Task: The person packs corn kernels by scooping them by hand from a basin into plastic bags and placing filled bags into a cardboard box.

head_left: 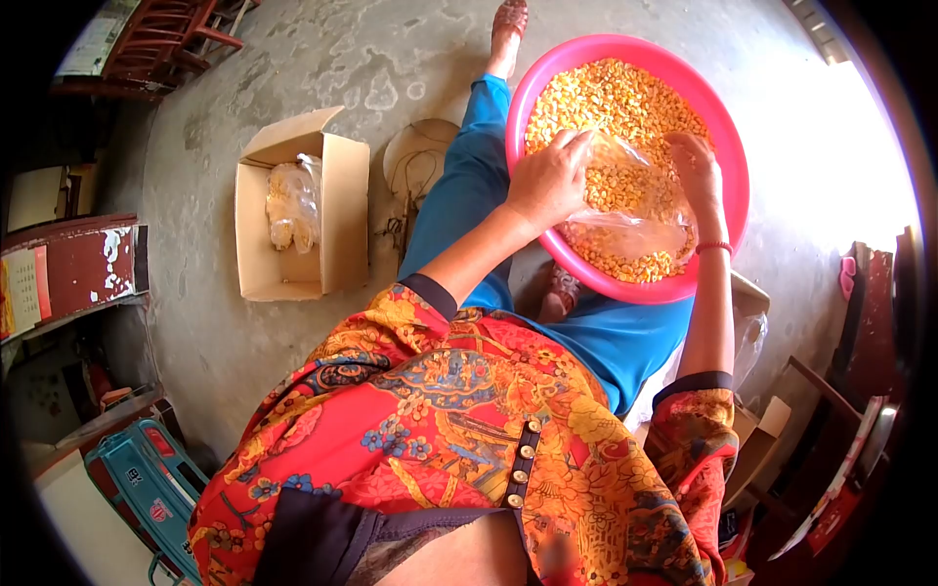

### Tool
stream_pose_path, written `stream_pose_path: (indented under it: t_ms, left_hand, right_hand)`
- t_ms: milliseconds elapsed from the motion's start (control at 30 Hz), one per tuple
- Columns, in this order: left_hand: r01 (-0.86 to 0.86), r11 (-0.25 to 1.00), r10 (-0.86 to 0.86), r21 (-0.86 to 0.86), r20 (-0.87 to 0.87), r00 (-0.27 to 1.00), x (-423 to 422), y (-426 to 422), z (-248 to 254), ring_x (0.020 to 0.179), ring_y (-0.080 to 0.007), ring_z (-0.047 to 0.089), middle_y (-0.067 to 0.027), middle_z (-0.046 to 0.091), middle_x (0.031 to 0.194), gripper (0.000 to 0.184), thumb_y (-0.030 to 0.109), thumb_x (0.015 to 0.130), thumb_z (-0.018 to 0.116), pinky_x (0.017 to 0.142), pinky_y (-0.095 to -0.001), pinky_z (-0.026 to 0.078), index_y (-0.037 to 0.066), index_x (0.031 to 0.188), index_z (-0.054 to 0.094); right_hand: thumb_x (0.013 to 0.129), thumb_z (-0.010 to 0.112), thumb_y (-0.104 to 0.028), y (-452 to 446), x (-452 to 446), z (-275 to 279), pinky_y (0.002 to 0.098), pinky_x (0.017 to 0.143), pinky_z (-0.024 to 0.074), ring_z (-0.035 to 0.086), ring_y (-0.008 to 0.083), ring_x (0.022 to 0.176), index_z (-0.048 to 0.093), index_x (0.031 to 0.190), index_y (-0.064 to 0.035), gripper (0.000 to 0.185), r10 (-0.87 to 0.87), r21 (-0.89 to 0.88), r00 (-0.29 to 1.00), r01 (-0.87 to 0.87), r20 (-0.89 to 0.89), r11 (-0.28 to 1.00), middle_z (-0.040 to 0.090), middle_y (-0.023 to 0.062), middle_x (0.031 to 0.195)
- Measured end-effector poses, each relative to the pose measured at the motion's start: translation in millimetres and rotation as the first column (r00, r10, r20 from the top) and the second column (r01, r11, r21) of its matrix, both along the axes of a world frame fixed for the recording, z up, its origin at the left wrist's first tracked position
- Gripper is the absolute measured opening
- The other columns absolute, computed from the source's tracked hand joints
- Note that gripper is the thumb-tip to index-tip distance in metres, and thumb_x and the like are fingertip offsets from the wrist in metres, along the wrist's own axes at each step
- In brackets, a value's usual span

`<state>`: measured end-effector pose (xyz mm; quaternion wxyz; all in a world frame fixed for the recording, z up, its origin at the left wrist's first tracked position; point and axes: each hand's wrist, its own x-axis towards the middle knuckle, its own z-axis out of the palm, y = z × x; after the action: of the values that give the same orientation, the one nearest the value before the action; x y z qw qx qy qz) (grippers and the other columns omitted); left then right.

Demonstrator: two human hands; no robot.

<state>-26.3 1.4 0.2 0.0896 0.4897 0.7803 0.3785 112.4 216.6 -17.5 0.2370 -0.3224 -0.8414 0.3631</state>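
A pink basin (733, 137) full of yellow corn kernels (620, 86) rests at my lap, between my legs. Over the kernels, a clear plastic bag (635, 234) is spread between my hands, with some kernels showing through it. My left hand (550, 184) is closed on the bag's upper left edge, fingertips pinched together. On the right side of the basin, my right hand (698, 171) has its fingers curled at the bag's other edge.
An open cardboard box (344, 220) with a clear bag of kernels (293, 203) stands on the concrete floor (205, 186) to the left. A round board with cords lies beside my leg. A teal case (147, 488) is at lower left, wooden chairs (161, 44) at upper left.
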Motion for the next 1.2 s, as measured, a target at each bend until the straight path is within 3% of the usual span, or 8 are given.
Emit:
stream_pose_path:
  t_ms: [67, 433, 533, 633, 700, 767, 867, 1200]
  left_hand:
    - [-0.002, 1.0, 0.002, -0.027, 0.01, 1.0, 0.2, -0.7, 4.2, 0.088, -0.0295, 0.059, -0.0107, 0.054, 0.111, 0.043, 0.007, 0.076, 0.05, 0.074, -0.0382, 0.05, 0.007, 0.119, 0.05]
    - [-0.008, 0.999, 0.008, -0.045, -0.002, 1.0, 0.6, -1.2, 2.8, 0.087, -0.0292, 0.06, -0.0099, 0.054, 0.113, 0.044, 0.007, 0.076, 0.05, 0.073, -0.0379, 0.051, 0.008, 0.12, 0.05]
    - [-0.008, 0.999, 0.008, -0.051, 0.003, 1.0, 0.0, -1.4, 2.5, 0.086, -0.0292, 0.06, -0.0097, 0.054, 0.113, 0.044, 0.008, 0.076, 0.05, 0.072, -0.0381, 0.051, 0.008, 0.12, 0.05]
    - [-0.005, 0.999, 0.006, -0.045, 0.007, 1.0, 0.1, -1.2, 3.2, 0.085, -0.0292, 0.06, -0.0096, 0.054, 0.113, 0.044, 0.008, 0.076, 0.05, 0.072, -0.0382, 0.051, 0.008, 0.12, 0.05]
    - [-0.01, 0.999, 0.01, -0.043, 0.009, 1.0, 0.2, -0.6, 3.3, 0.085, -0.0292, 0.06, -0.0097, 0.054, 0.113, 0.044, 0.008, 0.076, 0.05, 0.072, -0.0381, 0.051, 0.009, 0.121, 0.05]
    - [-0.005, 0.999, 0.006, -0.051, 0.01, 1.0, 0.0, -0.7, 2.1, 0.086, -0.0296, 0.06, -0.0099, 0.054, 0.113, 0.044, 0.007, 0.076, 0.051, 0.072, -0.0383, 0.051, 0.009, 0.12, 0.05]
    - [-0.014, 1.0, 0.014, -0.009, 0.003, 1.0, 0.4, -0.4, 3.0, 0.087, -0.0299, 0.06, -0.0105, 0.054, 0.112, 0.044, 0.005, 0.075, 0.051, 0.072, -0.0383, 0.051, 0.008, 0.119, 0.05]
    - [-0.008, 0.999, 0.01, 0.049, -0.047, 0.999, 0.4, -0.5, -1.7, 0.08, -0.0317, 0.061, -0.0119, 0.056, 0.106, 0.041, 0.006, 0.076, 0.052, 0.067, -0.0404, 0.05, 0.007, 0.117, 0.05]
  right_hand:
    - [0.08, 0.06, -0.014, -0.9, 2.2, -10.7, 0.037, 0.081, 0.044, 0.055, 0.0251, 0.097, 0.065, 0.095, -0.01, 0.016, 0.15, 0.263, 0.977, -0.186, 0.153, 0.947, 0.06, 0.0072, 0.101]
    - [0.085, 0.055, -0.019, 0.5, 19.5, -23.5, 0.0398, 0.07, 0.0464, 0.059, 0.0337, 0.075, 0.061, 0.093, -0.0048, 0.017, -0.054, 0.332, 0.968, -0.032, 0.247, 0.943, 0.062, 0.0151, 0.086]
    - [0.088, 0.053, -0.022, 12.7, 19.1, -27.7, 0.0348, 0.062, 0.0462, 0.059, 0.027, 0.065, 0.061, 0.091, -0.0042, 0.02, -0.201, 0.149, 0.949, 0.168, 0.242, 0.974, 0.063, 0.0095, 0.077]
    - [0.09, 0.052, -0.026, 23.0, 23.2, -21.0, 0.0274, 0.048, 0.0397, 0.05, 0.0153, 0.051, 0.059, 0.083, -0.0043, 0.024, -0.397, -0.201, 0.917, 0.397, 0.044, 0.895, 0.056, 0.0025, 0.064]
    - [0.092, 0.05, -0.028, 17.1, 22.0, 3.6, 0.0219, 0.041, 0.0285, 0.035, 0.0063, 0.047, 0.053, 0.078, -0.007, 0.025, -0.58, -0.75, 0.791, 0.262, -0.195, 0.608, 0.045, -0.0021, 0.06]
    - [0.092, 0.049, -0.027, 7.2, 10.2, 27.0, 0.0214, 0.039, 0.0234, 0.03, 0.0063, 0.045, 0.049, 0.076, -0.0089, 0.024, -0.639, -0.794, 0.739, 0.249, -0.215, 0.555, 0.038, -0.0023, 0.058]
    - [0.093, 0.048, -0.025, -4.7, 0.8, 41.5, 0.0212, 0.04, 0.0233, 0.03, 0.0064, 0.045, 0.049, 0.076, -0.0087, 0.024, -0.484, -0.859, 0.778, -0.133, -0.4, 0.495, 0.037, -0.0017, 0.059]
    - [0.091, 0.05, -0.028, -91.5, -42.7, 26.4, 0.0189, 0.048, 0.0308, 0.039, 0.004, 0.052, 0.056, 0.069, -0.0069, 0.031, -0.097, -0.744, 0.92, -0.24, -0.379, 0.624, 0.049, -0.0026, 0.06]
